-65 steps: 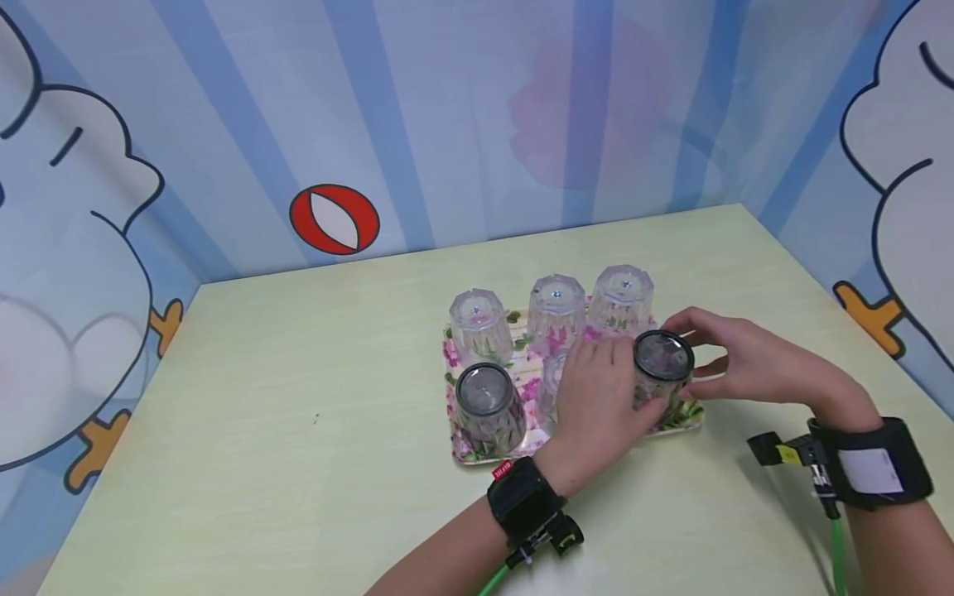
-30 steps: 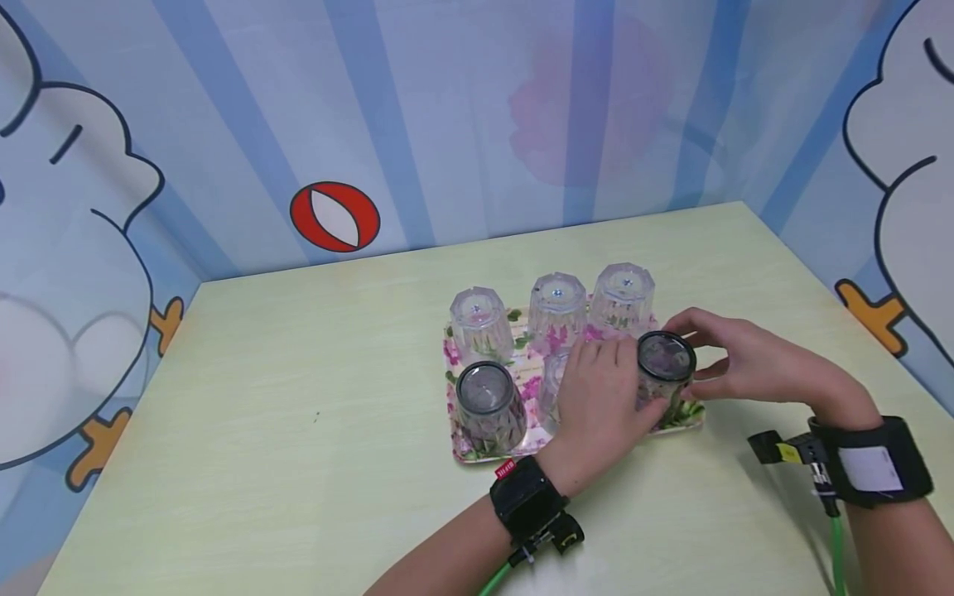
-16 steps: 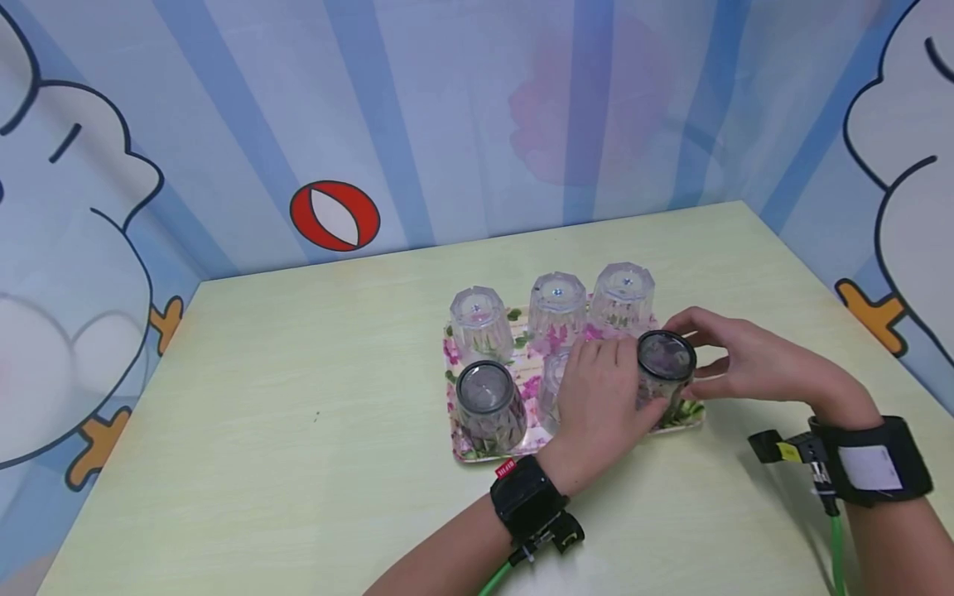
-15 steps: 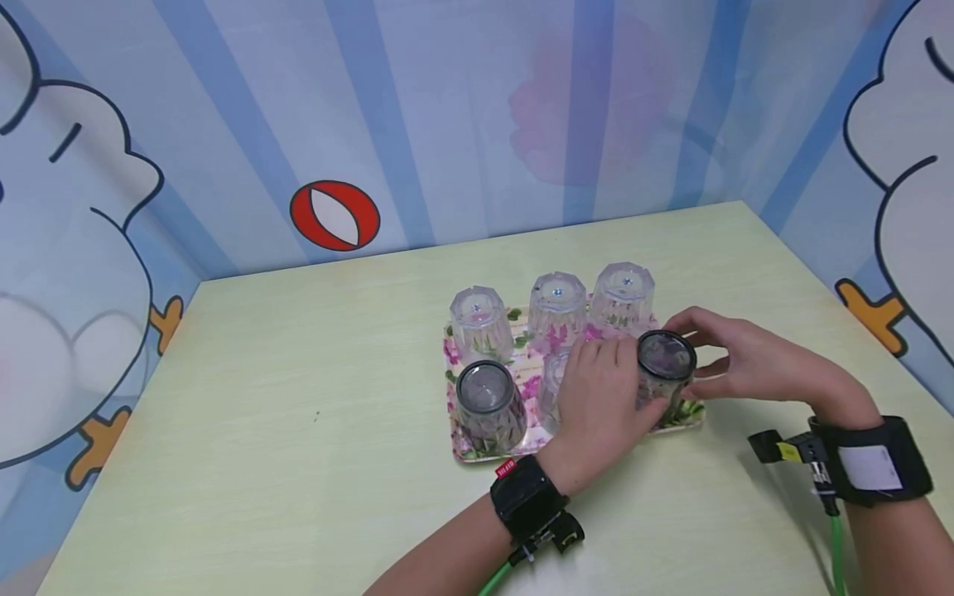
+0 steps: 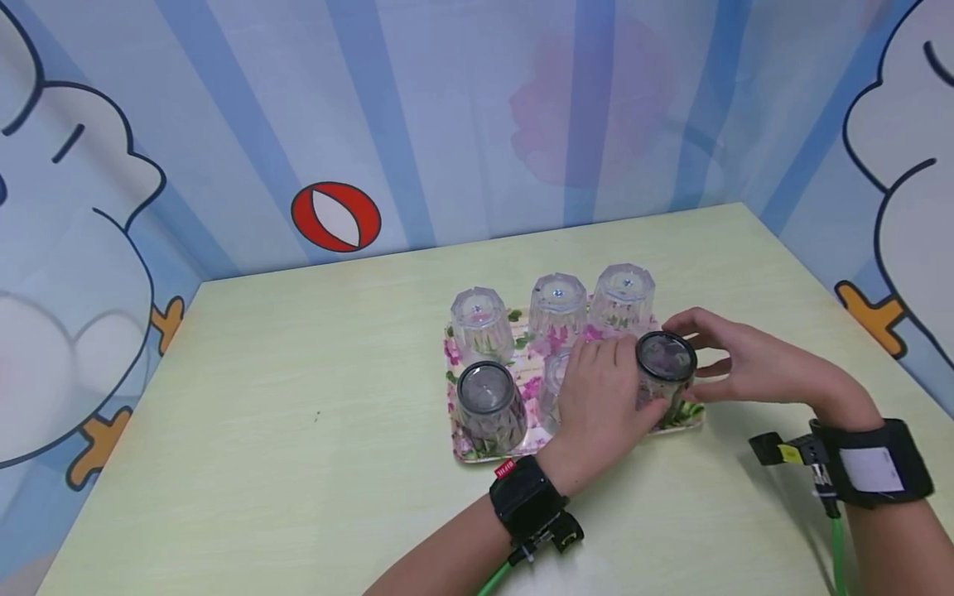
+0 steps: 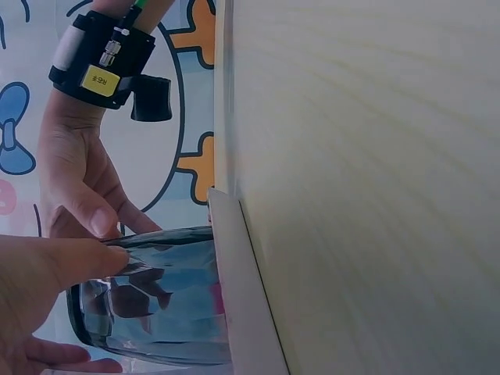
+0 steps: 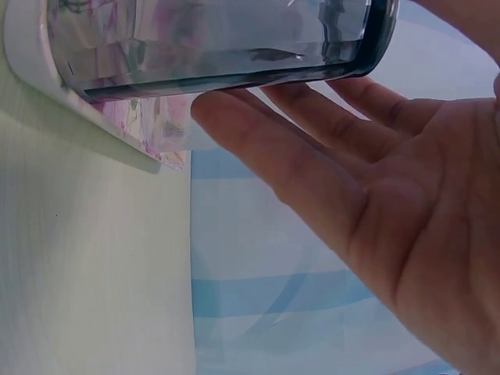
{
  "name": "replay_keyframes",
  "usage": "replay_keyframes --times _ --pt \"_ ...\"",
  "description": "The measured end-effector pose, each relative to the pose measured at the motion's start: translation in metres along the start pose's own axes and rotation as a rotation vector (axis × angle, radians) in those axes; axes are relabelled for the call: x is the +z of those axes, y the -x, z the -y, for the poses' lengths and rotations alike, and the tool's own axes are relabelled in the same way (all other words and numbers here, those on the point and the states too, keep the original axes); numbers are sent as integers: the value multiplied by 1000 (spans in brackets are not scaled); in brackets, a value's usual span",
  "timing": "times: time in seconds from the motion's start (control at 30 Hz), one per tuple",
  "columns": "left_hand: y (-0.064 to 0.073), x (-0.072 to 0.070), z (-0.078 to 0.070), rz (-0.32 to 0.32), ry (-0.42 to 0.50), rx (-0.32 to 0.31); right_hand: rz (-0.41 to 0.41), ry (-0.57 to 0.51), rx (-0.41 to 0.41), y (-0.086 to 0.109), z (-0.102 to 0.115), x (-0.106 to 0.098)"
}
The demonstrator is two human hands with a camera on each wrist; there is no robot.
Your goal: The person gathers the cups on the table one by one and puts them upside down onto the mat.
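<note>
A grey-tinted glass tumbler (image 5: 666,358) stands, dark round end up, at the front right of a flower-patterned tray (image 5: 467,457). My left hand (image 5: 604,414) holds it from the left, thumb along its near side in the left wrist view. From the right, my right hand (image 5: 753,364) curves its fingers and thumb about the same tumbler; in the right wrist view its fingertips meet the glass wall (image 7: 234,47). Left of my left hand a clear glass (image 5: 548,393) is mostly hidden. Another grey-tinted tumbler (image 5: 489,406) stands at the tray's front left.
Three clear faceted glasses stand along the tray's back: one at left (image 5: 480,319), one in the middle (image 5: 557,308), one at right (image 5: 623,296). The tray lies on a pale wooden table (image 5: 298,414). A printed blue-striped backdrop (image 5: 462,124) rises behind the table.
</note>
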State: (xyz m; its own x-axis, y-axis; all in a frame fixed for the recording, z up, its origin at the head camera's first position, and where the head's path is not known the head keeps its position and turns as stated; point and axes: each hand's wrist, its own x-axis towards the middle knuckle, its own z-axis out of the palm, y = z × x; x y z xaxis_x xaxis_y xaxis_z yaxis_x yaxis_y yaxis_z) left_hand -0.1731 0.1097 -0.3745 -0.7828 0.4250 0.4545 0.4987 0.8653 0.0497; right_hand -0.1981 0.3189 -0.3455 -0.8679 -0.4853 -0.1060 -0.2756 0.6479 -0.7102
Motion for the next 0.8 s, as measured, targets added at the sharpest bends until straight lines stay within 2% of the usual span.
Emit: replay_keyframes --times 0.23,0.37,0.57,0.67,0.8 --pt "0 -1 2 37 46 10 -23 29 -50 1 2 -1" --pt "0 -3 4 44 83 37 -53 43 -78 2 3 -2" --pt "1 -7 7 27 283 76 -104 35 -99 3 2 -3" --pt "2 -15 9 19 340 85 -166 47 -128 2 1 -2" --pt "1 -29 11 -49 418 124 -264 33 -189 2 3 -1"
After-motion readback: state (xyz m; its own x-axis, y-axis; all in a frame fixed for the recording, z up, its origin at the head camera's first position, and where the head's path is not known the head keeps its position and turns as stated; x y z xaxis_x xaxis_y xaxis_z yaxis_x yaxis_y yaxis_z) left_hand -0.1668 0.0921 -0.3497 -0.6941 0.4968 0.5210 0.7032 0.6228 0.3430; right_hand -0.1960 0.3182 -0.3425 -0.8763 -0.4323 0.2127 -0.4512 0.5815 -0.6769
